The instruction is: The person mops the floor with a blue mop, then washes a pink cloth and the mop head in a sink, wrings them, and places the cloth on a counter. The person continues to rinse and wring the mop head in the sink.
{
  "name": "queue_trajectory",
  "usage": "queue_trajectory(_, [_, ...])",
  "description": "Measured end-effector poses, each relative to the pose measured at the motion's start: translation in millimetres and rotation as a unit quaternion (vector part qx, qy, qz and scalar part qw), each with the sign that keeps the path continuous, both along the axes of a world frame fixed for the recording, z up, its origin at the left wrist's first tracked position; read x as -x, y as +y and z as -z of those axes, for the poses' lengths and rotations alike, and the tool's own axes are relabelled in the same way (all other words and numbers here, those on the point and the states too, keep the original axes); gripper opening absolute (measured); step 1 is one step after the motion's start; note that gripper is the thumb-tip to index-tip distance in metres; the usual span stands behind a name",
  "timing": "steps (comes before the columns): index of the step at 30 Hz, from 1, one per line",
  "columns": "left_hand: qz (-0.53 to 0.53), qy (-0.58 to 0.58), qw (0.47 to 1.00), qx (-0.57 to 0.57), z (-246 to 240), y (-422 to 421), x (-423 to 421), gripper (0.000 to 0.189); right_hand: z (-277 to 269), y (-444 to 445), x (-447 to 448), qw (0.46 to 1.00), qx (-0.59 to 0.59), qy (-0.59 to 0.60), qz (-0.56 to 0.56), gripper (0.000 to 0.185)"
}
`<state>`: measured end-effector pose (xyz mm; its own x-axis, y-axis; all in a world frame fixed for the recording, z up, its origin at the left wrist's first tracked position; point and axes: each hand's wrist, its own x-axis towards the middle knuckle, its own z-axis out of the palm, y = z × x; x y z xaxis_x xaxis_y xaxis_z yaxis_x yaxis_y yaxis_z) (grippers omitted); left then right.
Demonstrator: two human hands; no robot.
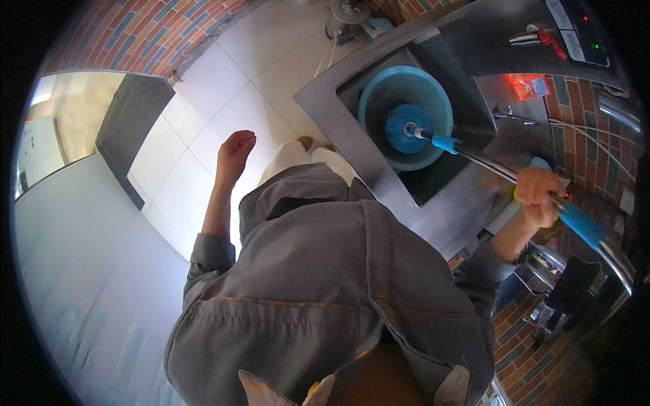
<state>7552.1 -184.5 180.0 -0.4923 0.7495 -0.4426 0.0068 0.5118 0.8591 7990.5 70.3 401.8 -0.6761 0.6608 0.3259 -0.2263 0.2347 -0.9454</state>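
Note:
My right hand (pixel 541 197) is closed around the metal handle of a mop (pixel 490 165), which has blue grip sections. The handle slants down to a round blue mop head (pixel 408 129) inside a light-blue plastic bucket (pixel 367 112). That bucket stands in the basin of a stainless-steel sink (pixel 431 190). On the other side, my left hand (pixel 236 152) hangs beside my body above the tiled floor, its fingers curled together. It holds nothing that I can see, though its palm is hidden.
A small metal tap (pixel 515 116) and an orange packet (pixel 528 86) are at the sink's far edge. Another tap with a red lever (pixel 551 43) is at the upper right. A pale panel (pixel 101 218) stands at the left. Brick-patterned walls border the floor and sink.

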Motion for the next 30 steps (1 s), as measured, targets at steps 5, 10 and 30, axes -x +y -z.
queue_trajectory(5, [0.018,0.003,1.0,0.007,-15,8,-2,0.019,120,-30,16,0.932,0.015,0.119,0.343,0.02])
queue_trajectory(10, [0.202,0.017,0.973,-0.11,-38,77,-39,0.021,138,-45,9,0.833,0.044,0.176,0.523,0.026])
queue_trajectory(30, [0.519,0.13,0.844,0.033,237,328,-120,0.024,-54,-199,-1,0.742,-0.063,0.275,0.608,0.023])
